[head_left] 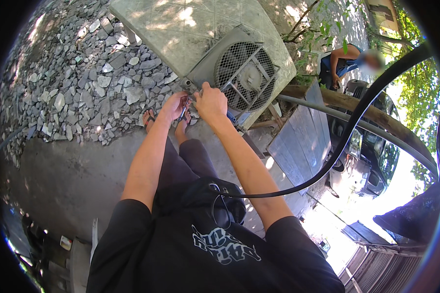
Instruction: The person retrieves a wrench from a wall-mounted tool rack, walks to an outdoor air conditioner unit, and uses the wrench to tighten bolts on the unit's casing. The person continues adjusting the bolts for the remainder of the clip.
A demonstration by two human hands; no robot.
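Both hands meet at the lower left corner of an outdoor fan unit (239,73) lying tilted on the ground. Left hand (175,106) is closed around a small dark tool (183,113), its handles showing below the palm. Right hand (210,101) sits just beside it, fingers curled down on a pipe fitting (187,84) at the unit's corner; whether it grips the fitting or only presses on it cannot be told. The two hands are close together, nearly touching, and the tool lies between them, just below the fitting.

The unit's round wire grille (244,68) faces the camera, with the fan hub visible behind the mesh. Below the hands, the person's feet in sandals (149,118) rest on bare concrete (63,180). A bed of grey broken stone (83,73) spreads to the left, touching the unit's side. A black cable (347,132) arcs from the person's chest up to the right. To the right of the unit lie a log (357,105), a grey pipe (376,132) and a grey panel (300,141). Another person (342,66) crouches well apart, at upper right.
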